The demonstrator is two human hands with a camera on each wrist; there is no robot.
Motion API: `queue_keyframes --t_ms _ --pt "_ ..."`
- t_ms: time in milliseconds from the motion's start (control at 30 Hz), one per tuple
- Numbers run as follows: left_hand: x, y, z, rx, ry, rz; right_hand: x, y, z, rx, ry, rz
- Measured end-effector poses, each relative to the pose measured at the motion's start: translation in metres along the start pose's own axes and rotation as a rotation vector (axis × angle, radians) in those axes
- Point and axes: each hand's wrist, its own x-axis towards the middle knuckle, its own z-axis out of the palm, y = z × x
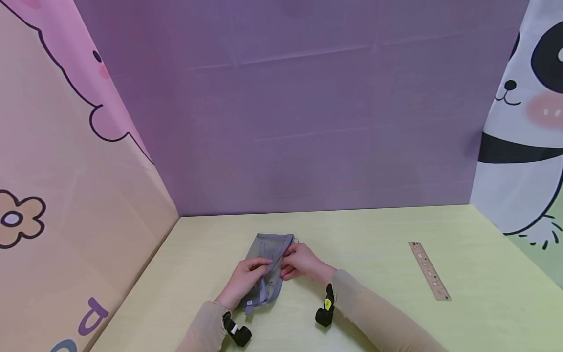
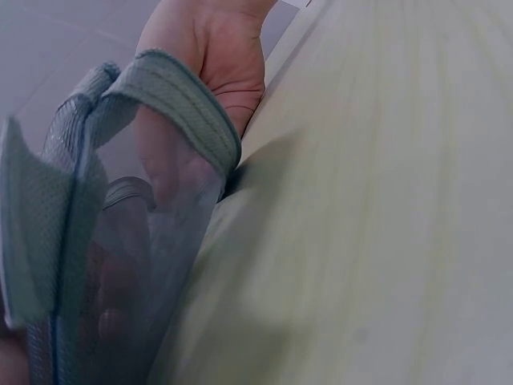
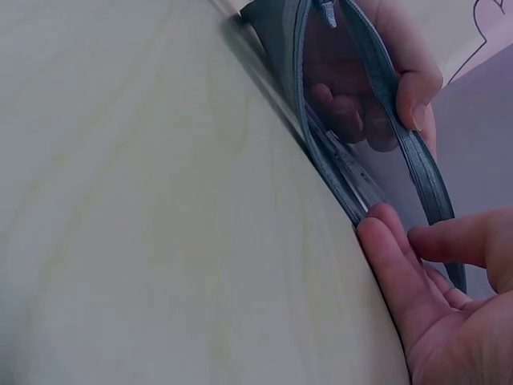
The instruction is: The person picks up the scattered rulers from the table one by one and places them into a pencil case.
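A grey-blue mesh zipper pouch lies aslant over the table, its zipped mouth spread apart in the right wrist view. My left hand grips one side of the mouth; in the right wrist view its thumb rests on the upper zipper band, the other fingers showing through the mesh. At the pouch's far right corner, near a small ring, my right hand pinches the end of the mouth between thumb and fingers. Beyond the pouch in the left wrist view, the right palm faces the camera.
A thin pinkish ruler with cut-out shapes lies on the pale wooden table to the right. A purple backdrop rises behind the table, with printed cartoon panels at both sides. A black wrist camera is strapped to each wrist.
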Motion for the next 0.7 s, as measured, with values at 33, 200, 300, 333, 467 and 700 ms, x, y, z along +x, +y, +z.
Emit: queue_keyframes --t_ms 33,200,300,333,467,700 --pt "0.002 -0.005 0.0 0.0 0.004 0.0 0.0 0.0 0.0 -0.009 0.001 -0.002" --pt "0.008 -0.018 0.0 0.004 0.009 0.006 -0.002 -0.002 0.001 -0.044 0.007 -0.011" --pt "0.009 -0.018 0.0 0.0 0.002 0.016 -0.001 -0.002 0.0 -0.046 0.007 -0.01" --pt "0.009 -0.018 0.0 -0.001 -0.001 0.016 0.0 -0.001 -0.001 -0.046 0.005 -0.012" --pt "0.009 -0.018 0.0 -0.003 -0.006 0.016 0.0 0.004 -0.006 -0.056 -0.017 -0.02" --pt "-0.001 0.001 0.001 0.007 0.011 0.016 -0.019 0.002 -0.026 -0.1 -0.076 -0.075"
